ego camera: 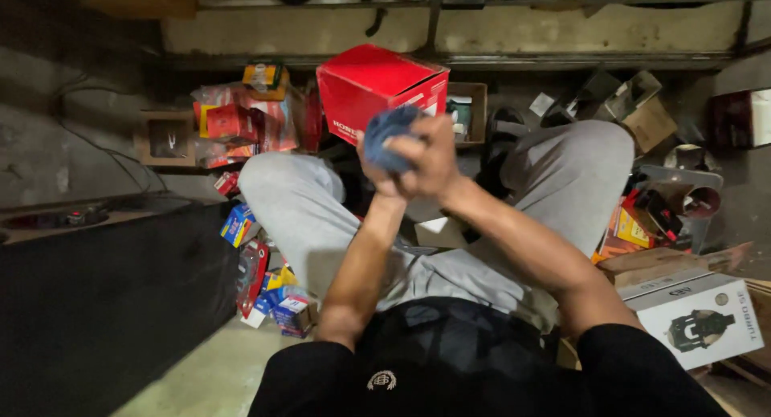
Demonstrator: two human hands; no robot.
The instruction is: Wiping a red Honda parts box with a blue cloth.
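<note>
Hands meet in front of the red box (377,84), raised above the person's knees. The right hand (434,160) is curled shut around a blue cloth (387,134), fingers wrapped over its near side. The left hand (377,170) sits under and behind the cloth, mostly hidden by the right one; it seems to be closed on the same cloth, though the view does not show its fingers clearly. The cloth is bunched into a ball, just below the red box's front edge and overlapping it in the view.

Left of the red box lies a heap of small red and orange packets (237,120), with a brown carton (167,138) further left. Below and left of the box, beside the grey-trousered leg (293,216), small blue and yellow boxes (277,292) are scattered on the floor. Far to the lower right of the red box stands a white carton (695,317) with a dark printed picture.
</note>
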